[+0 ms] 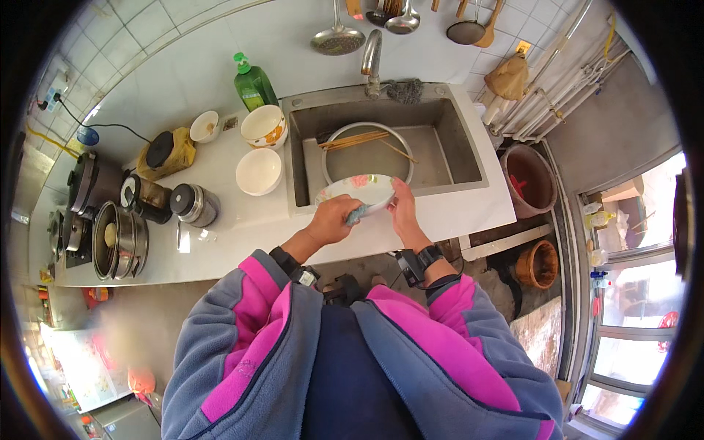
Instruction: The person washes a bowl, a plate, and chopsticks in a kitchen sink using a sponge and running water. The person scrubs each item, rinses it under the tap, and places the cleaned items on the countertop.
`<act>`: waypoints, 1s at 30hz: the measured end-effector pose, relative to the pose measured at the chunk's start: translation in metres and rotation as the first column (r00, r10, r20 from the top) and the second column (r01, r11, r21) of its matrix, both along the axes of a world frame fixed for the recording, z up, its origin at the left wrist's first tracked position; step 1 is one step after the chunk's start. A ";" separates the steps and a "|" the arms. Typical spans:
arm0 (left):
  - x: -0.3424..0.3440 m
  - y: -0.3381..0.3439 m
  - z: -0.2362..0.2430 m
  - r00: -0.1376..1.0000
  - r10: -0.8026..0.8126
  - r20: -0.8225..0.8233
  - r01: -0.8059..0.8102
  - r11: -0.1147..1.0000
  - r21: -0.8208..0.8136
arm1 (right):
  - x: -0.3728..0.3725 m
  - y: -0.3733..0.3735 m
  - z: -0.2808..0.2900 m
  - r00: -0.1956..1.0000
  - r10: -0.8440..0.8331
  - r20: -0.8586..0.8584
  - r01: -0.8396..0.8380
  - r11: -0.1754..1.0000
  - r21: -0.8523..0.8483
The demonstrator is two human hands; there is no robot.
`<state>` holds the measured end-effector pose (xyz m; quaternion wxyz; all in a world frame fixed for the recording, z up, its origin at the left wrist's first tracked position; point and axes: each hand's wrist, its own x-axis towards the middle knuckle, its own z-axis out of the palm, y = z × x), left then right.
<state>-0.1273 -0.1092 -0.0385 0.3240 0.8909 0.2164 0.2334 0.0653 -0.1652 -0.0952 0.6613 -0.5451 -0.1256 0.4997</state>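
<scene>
A white dish with pink flowers (370, 188) is held over the front of the steel sink (463, 152). My left hand (332, 218) is closed on a blue-green cloth (355, 214) against the dish's left side. My right hand (402, 207) grips the dish by its right side. Behind it a round metal basin (389, 166) in the sink holds several chopsticks (359, 141). Two bowls, one flower-patterned (262, 128) and one plain white (259, 172), stand left of the sink, under a green bottle (254, 86) farther back.
On the left counter are a small bowl (204, 127), a thermos (192, 205), a kettle (143, 198), steel pots (119, 242) and a cooker (95, 183). The faucet (372, 66) rises behind the sink. A bucket (528, 180) and wooden tub (536, 264) stand at the right.
</scene>
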 end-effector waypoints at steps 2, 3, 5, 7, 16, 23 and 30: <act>0.003 0.014 0.002 0.997 0.067 0.040 -0.057 0.972 -0.228 | 0.003 0.004 0.005 0.998 0.004 -0.055 0.002 0.994 0.112; 0.007 0.024 0.004 0.988 0.099 0.117 -0.036 0.891 -0.453 | 0.007 0.006 0.006 1.000 0.008 -0.021 -0.005 0.994 0.106; 0.010 0.042 0.012 0.976 0.149 0.158 -0.027 0.804 -0.594 | 0.016 0.013 0.006 0.999 0.018 0.040 -0.022 0.994 0.108; 0.013 0.055 0.021 0.958 0.233 0.168 -0.046 0.701 -0.711 | 0.027 0.023 0.005 0.992 0.033 0.120 -0.049 0.990 0.135; 0.044 0.091 0.029 0.804 0.511 0.304 0.146 0.327 -0.934 | 0.101 0.065 0.016 0.931 0.324 0.170 -0.356 0.909 0.216; 0.068 0.108 0.006 0.683 0.643 0.346 0.249 0.240 -0.938 | 0.139 0.082 0.053 0.853 0.518 -0.053 -0.495 0.839 0.227; 0.094 0.121 -0.019 0.654 0.698 0.291 0.081 0.318 -0.945 | 0.144 0.094 0.069 0.767 0.640 -0.039 -0.617 0.753 0.227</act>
